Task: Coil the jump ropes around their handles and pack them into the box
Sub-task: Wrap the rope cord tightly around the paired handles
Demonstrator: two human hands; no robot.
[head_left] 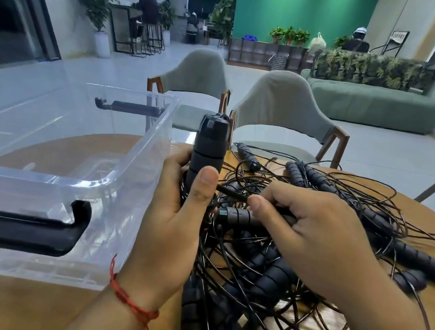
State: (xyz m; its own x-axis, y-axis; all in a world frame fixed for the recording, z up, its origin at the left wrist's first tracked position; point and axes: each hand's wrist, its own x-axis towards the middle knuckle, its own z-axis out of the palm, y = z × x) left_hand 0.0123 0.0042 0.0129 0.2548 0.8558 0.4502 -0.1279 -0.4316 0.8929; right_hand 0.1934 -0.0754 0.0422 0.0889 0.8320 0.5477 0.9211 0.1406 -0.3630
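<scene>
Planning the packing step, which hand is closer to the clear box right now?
Left. The left hand, gripping an upright handle, is just beside the clear box; the right hand, pinching a cord, is farther off over the tangled ropes.

This looks like a shared lounge or café-style common area, not a home. A long sofa [371, 102] stands before a green wall [300, 9], with potted plants [289, 34] on a low shelf [256, 52]. A person [146, 6] sits on one of the stools [151, 37] at a high counter [118, 24]. Padded chairs [279, 103] face a round wooden table [26, 306] on a pale tiled floor [379, 147].
</scene>
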